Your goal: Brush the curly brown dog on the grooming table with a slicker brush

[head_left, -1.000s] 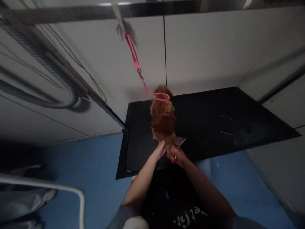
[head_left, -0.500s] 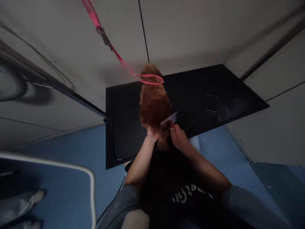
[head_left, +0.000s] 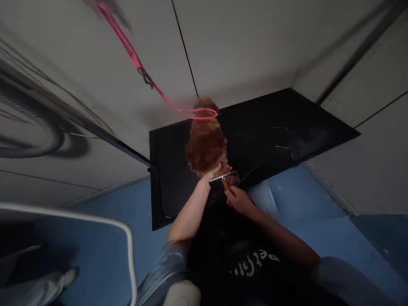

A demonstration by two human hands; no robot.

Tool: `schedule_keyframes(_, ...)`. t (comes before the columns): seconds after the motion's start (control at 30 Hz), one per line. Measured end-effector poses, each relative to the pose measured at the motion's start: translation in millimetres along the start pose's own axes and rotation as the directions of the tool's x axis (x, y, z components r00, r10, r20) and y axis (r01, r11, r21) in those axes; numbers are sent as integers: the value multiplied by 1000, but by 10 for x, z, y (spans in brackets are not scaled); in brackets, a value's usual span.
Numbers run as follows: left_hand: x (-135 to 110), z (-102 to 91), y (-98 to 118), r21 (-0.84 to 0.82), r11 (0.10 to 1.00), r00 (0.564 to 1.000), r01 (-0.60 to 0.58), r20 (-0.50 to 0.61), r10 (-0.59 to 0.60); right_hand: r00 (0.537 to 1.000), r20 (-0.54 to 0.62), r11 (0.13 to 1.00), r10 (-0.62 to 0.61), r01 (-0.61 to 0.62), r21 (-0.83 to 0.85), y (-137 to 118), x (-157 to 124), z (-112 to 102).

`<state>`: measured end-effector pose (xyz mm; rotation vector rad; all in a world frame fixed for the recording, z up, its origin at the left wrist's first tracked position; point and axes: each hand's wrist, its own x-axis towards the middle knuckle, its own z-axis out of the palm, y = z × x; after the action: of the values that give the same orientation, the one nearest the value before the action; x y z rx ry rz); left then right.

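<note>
A small brown, curly-coated dog [head_left: 207, 146] is on the black grooming table [head_left: 251, 123], its back toward me. A pink grooming loop [head_left: 204, 117] circles its neck. My left hand [head_left: 216, 171] is closed on the fur at the dog's right rear; which part it grips is partly hidden. In my right hand [head_left: 236, 199] is a slicker brush [head_left: 225, 182] with an orange-brown handle, fingers wrapped round it. The wide, flat brush head lies just below my left hand, close to the dog's rear.
The pink leash [head_left: 127, 44] runs up to the left through a metal clip [head_left: 145, 78]. A dark post [head_left: 117, 142] rises at the table's left corner. Nearby are a grey hose [head_left: 52, 136], a white bent tube [head_left: 129, 238] and another person's shoe [head_left: 69, 276].
The brush has come down toward me, away from the dog's side. My left hand has shifted slightly up and right along the dog's rear. The whole view has tilted a little.
</note>
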<state>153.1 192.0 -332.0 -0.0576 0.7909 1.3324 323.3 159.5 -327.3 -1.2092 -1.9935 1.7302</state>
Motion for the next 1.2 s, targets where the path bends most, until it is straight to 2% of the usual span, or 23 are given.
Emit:
schedule_keyframes(0.07, -2, -88, -11, 125, 991, 996, -51, 81, 41, 961, 224, 987, 161, -161, -18, 102, -48, 40)
schedule_keyframes(0.1, -3, -131, -16, 171, 983, 991, -72, 123, 51, 935, 295, 978, 197, -210, 14, 129, -66, 43)
schedule_keyframes(0.13, -2, -170, -21, 207, 976, 985, -74, 170, 39, 930, 316, 972, 186, -221, 77, 133, -68, 35)
schedule_keyframes(0.2, 13, -233, -31, 266, 963, 966, -46, 258, -25, 973, 214, 964, 91, -140, 225, 90, -22, 0)
schedule_keyframes(0.27, 41, -281, -38, 278, 960, 945, -21, 320, -72, 993, 109, 955, 44, -74, 288, 51, 47, -19)
schedule_keyframes(0.33, 69, -319, -40, 223, 973, 940, -60, 340, -20, 978, 180, 956, 103, -147, 253, 78, 63, 3)
schedule_keyframes(0.4, 79, -347, -43, 168, 977, 940, -131, 334, 69, 921, 333, 951, 203, -266, 157, 143, 14, 42)
schedule_keyframes(0.43, 74, -354, -47, 157, 974, 938, -162, 332, 102, 895, 384, 948, 229, -294, 119, 167, -18, 56)
schedule_keyframes(0.47, 63, -354, -54, 159, 972, 936, -174, 333, 113, 888, 400, 952, 225, -289, 106, 177, -43, 61)
schedule_keyframes(0.57, 20, -311, -86, 174, 975, 937, -136, 343, 69, 961, 264, 964, 82, -143, 223, 140, -41, 39)
schedule_keyframes(0.63, 12, -262, -111, 145, 984, 940, -108, 337, 53, 977, 203, 950, 68, -125, 285, 137, -28, 20)
schedule_keyframes(0.7, 30, -214, -131, 83, 990, 953, -113, 291, 85, 943, 292, 931, 160, -243, 274, 185, -67, 12)
schedule_keyframes(0.77, 57, -170, -143, 7, 990, 969, -139, 205, 135, 870, 429, 911, 242, -356, 210, 239, -145, 3)
schedule_keyframes(0.8, 66, -149, -144, -24, 989, 975, -149, 166, 151, 851, 465, 909, 245, -368, 194, 249, -178, -7)
schedule_keyframes(0.83, 67, -128, -142, -47, 987, 977, -154, 142, 159, 860, 460, 915, 223, -347, 205, 244, -199, -20)
schedule_keyframes(0.87, 58, -110, -138, -61, 986, 978, -152, 137, 159, 893, 411, 923, 182, -300, 243, 225, -205, -35)
schedule_keyframes(0.93, 14, -82, -126, -54, 992, 977, -114, 175, 122, 966, 236, 927, 105, -181, 329, 171, -186, -61)
schedule_keyframes(0.97, -17, -76, -123, -33, 996, 975, -79, 203, 84, 981, 163, 923, 101, -154, 353, 150, -177, -65)
schedule_keyframes(1.0, -48, -77, -122, -3, 999, 973, -43, 225, 42, 982, 138, 915, 125, -168, 367, 138, -179, -62)
schedule_keyframes(1.07, -94, -95, -135, 48, 999, 974, 9, 228, -19, 945, 258, 886, 199, -286, 365, 141, -224, -39)
schedule_keyframes(1.13, -102, -114, -164, 54, 998, 984, 12, 177, -22, 865, 452, 855, 215, -391, 340, 156, -303, -13)
schedule_keyframes(1.17, -94, -114, -181, 43, 999, 989, 5, 144, -11, 844, 501, 852, 192, -397, 341, 159, -338, -7)
schedule_keyframes(1.2, -83, -104, -197, 28, 1000, 994, -3, 113, 0, 853, 495, 858, 163, -370, 356, 158, -365, -6)
